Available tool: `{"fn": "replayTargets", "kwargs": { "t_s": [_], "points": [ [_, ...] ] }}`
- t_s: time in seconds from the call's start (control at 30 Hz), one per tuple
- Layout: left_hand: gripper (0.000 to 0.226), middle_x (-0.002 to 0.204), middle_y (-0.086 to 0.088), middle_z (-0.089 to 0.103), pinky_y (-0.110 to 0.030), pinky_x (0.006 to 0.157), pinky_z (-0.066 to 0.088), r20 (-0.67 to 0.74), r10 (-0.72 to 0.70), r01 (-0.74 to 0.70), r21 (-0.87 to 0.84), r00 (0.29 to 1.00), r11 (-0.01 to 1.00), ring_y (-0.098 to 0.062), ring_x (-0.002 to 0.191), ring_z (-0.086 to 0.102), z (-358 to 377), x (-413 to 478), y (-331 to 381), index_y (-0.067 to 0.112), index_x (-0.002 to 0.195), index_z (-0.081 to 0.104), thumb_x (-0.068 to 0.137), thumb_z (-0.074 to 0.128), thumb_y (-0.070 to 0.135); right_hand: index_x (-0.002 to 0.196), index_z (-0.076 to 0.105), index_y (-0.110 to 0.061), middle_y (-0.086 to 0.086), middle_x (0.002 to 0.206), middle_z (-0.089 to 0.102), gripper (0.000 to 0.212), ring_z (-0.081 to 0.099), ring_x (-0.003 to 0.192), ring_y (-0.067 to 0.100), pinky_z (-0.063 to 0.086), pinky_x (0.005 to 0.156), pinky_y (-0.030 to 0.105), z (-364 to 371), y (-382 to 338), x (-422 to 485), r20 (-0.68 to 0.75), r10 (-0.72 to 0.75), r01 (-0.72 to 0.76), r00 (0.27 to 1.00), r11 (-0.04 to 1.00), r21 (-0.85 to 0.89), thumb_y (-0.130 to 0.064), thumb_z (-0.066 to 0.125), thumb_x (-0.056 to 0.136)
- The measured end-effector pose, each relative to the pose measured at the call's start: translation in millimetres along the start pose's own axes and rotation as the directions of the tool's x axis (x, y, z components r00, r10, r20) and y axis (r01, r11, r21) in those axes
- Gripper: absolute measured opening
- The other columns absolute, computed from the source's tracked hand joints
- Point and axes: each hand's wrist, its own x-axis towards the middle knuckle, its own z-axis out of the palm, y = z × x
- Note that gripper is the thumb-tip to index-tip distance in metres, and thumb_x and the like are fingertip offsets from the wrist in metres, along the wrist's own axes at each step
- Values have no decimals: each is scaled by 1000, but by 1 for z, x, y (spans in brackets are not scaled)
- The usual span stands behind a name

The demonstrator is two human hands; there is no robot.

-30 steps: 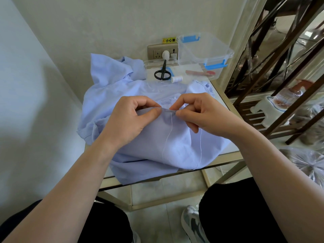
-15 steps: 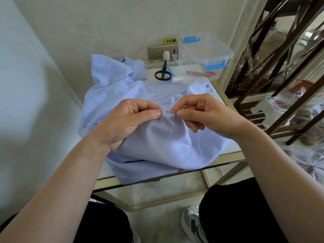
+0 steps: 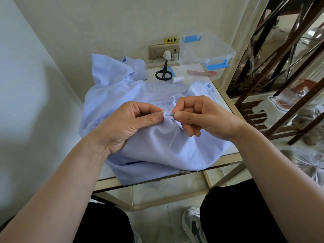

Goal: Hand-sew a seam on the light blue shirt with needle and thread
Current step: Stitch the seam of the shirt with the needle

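The light blue shirt (image 3: 143, 151) lies bunched over a small table. My left hand (image 3: 129, 123) pinches a raised fold of the shirt between thumb and forefinger. My right hand (image 3: 201, 116) pinches the thin needle (image 3: 168, 115) at its right end. The needle lies level between the two thumbs, its tip in the fold. White thread (image 3: 172, 139) hangs from the needle down across the cloth to the table's front edge.
Black scissors (image 3: 164, 72) and a white thread spool (image 3: 178, 79) lie on a clear lid behind the shirt. A clear box with blue clips (image 3: 206, 55) stands at the back right by a wall socket (image 3: 164, 51). A brown metal rack (image 3: 280, 76) stands right.
The gap between my two hands has closed, and less of the needle shows between the thumbs. My left hand has gathered more cloth under its palm.
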Motion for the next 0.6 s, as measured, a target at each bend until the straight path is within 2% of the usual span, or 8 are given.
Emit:
{"fn": "replayTargets", "kwargs": {
  "t_s": [0.2, 0.27, 0.37, 0.5, 0.6],
  "points": [
    [9, 76, 1, 71, -14, 72, 51, -14, -23, 22, -67, 1000, 997, -6, 74, 64, 3, -1, 3, 19, 69, 75, 72, 69, 25, 82, 56, -11, 4, 54, 61, 17, 45, 42, 13, 35, 46, 16, 5, 4, 5, -88, 19, -18, 996, 1000, 13, -26, 62, 86],
    [10, 71, 3, 70, -13, 69, 51, -36, -17, 13, -110, 999, 994, -5, 69, 64, 2, -1, 4, 20, 66, 74, 73, 68, 22, 87, 57, -12, 4, 59, 63, 11, 47, 45, 13, 34, 46, 15, 4, 6, 7, -107, 18, -16, 994, 1000, 19, -19, 56, 96],
    [11, 69, 3, 69, -13, 67, 51, -57, -7, 0, -125, 998, 992, -4, 68, 63, 2, 0, 5, 20, 65, 74, 73, 67, 20, 93, 57, -11, 5, 68, 67, 17, 52, 52, 13, 32, 49, 16, 0, 9, 7, -117, 10, -3, 993, 998, 65, -3, 45, 101],
    [10, 74, 0, 71, -15, 73, 52, -65, -35, 27, -112, 997, 993, -7, 73, 64, 2, 3, 2, 19, 67, 75, 72, 67, 23, 98, 53, -12, 4, 75, 70, 8, 55, 53, 13, 28, 50, 23, 3, 12, 10, -55, -50, 54, 997, 997, 59, -8, 47, 99],
    [10, 77, -2, 72, -16, 76, 53, -41, -62, 59, -78, 997, 995, -8, 75, 65, 4, 3, 1, 19, 69, 77, 71, 69, 25, 103, 49, -11, 3, 75, 70, 4, 55, 52, 14, 28, 50, 24, 5, 12, 11, -3, -42, 43, 999, 999, 14, -8, 46, 102]
  ]
}}
